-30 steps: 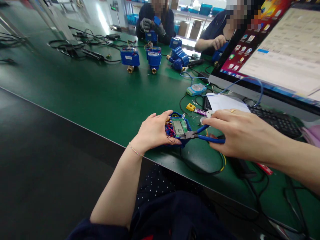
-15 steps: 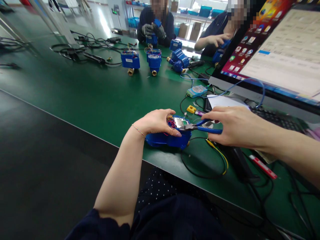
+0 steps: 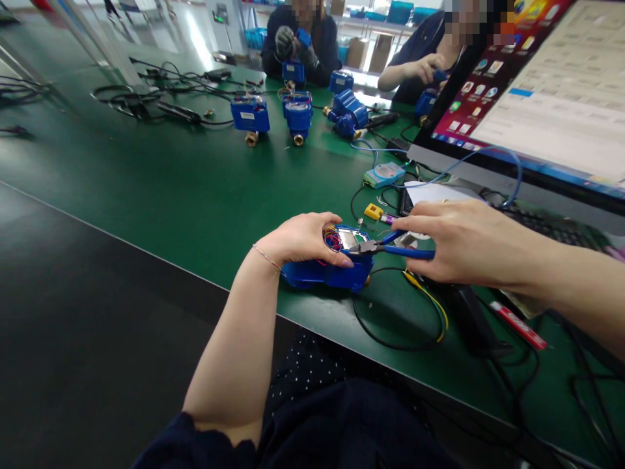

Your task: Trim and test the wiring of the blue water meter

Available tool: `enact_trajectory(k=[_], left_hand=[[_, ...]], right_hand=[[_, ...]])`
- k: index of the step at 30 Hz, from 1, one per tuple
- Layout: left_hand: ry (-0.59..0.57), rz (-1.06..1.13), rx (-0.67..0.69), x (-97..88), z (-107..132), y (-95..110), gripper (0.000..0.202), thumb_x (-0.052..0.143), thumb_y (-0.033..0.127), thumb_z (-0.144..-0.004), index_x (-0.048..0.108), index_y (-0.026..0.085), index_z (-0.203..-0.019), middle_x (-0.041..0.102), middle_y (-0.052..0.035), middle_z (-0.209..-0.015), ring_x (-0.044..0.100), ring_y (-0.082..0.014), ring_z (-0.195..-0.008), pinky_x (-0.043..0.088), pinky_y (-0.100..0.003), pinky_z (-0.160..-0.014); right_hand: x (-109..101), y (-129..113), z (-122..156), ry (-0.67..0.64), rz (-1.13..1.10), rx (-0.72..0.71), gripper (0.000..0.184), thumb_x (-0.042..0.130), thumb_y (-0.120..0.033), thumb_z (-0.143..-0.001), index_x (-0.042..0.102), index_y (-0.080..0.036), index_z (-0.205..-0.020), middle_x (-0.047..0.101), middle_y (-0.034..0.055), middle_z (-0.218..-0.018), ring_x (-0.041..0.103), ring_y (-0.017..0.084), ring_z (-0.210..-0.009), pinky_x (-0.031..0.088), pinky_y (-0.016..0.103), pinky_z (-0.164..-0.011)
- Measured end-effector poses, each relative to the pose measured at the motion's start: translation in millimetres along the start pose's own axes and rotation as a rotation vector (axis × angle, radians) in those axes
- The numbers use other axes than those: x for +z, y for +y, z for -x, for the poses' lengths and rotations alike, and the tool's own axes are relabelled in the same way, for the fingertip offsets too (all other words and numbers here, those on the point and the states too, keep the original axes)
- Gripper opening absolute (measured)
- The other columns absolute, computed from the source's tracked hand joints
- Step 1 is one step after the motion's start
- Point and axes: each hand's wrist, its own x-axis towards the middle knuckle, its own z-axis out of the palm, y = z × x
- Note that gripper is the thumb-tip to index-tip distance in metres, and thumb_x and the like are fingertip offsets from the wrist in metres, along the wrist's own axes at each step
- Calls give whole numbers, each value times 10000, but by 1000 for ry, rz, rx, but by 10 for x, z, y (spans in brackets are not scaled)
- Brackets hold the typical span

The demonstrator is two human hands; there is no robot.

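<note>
My left hand (image 3: 312,241) grips the near blue water meter (image 3: 336,275), thumb along its front side and fingers over the back. The meter lies on the green table with its housing open, showing a circuit board (image 3: 352,240) and a bundle of coloured wires (image 3: 333,240). Blue-handled pliers (image 3: 407,252) are held in my right hand (image 3: 439,241), with fingers around the handles. The jaws of the pliers rest at the right part of the open housing, close to the board. Whether they pinch a wire is too small to tell.
A monitor (image 3: 547,98) stands at the right. Behind the meter lie a yellow connector (image 3: 374,212) and a light-blue device (image 3: 384,174). Several blue meters (image 3: 250,116) stand farther back, near two people. A black cable loop (image 3: 359,319) and a red-white tube (image 3: 518,326) lie at front right.
The view has shifted slightly. My hands, the meter and the pliers keep nearly the same arrangement. Across the table, the co-workers' hands have moved a little.
</note>
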Motion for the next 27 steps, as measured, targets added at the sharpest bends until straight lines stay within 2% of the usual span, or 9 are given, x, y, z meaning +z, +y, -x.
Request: enact_trajectory(k=[3,10,16,19,24,27], left_hand=[[2,4,1,2,-6,-14,872,759,573,-531,472,186,-1258,592,-80,-1195,566,-264,-1061,461,-347,-903],[14,-3,3,5,-13,-30,856,758,571,-533,476,204,-1253,595,-77,-1189,571,-270,-1057,459,-348,-895],[16,-29,-7,-3,-7,1,854,763,555,-540,473,191,-1257,593,-80,-1197,562,-273,-1073,459,-345,-890],[21,-34,-11,-5,-9,9,862,768,547,-542,465,186,-1263,595,-80,-1194,563,-270,-1069,463,-345,-881],[20,-17,-3,7,-11,-3,860,774,540,-541,462,198,-1266,602,-83,-1179,567,-272,-1067,461,-350,-882],[30,-11,-4,12,-9,-14,860,777,540,-536,464,204,-1263,602,-82,-1179,570,-274,-1062,461,-357,-884]], right_hand=[[16,-13,13,-43,75,11,200,603,-292,-707,658,-205,-879,664,75,-848,600,206,-681,433,329,-565],[65,-34,17,-41,146,29,218,542,-332,-733,644,-193,-866,664,56,-781,586,171,-640,358,280,-546],[77,-66,45,-65,182,45,218,450,-264,-788,641,-172,-837,656,62,-743,575,166,-596,277,270,-511],[89,-71,74,-52,178,42,225,451,-262,-797,638,-162,-872,654,69,-769,576,172,-622,278,270,-520],[99,-44,85,17,111,41,292,501,-384,-799,621,-168,-954,630,64,-802,563,163,-678,324,262,-571],[101,-28,77,13,73,47,288,516,-361,-778,617,-170,-969,621,55,-793,560,163,-682,341,263,-581]])
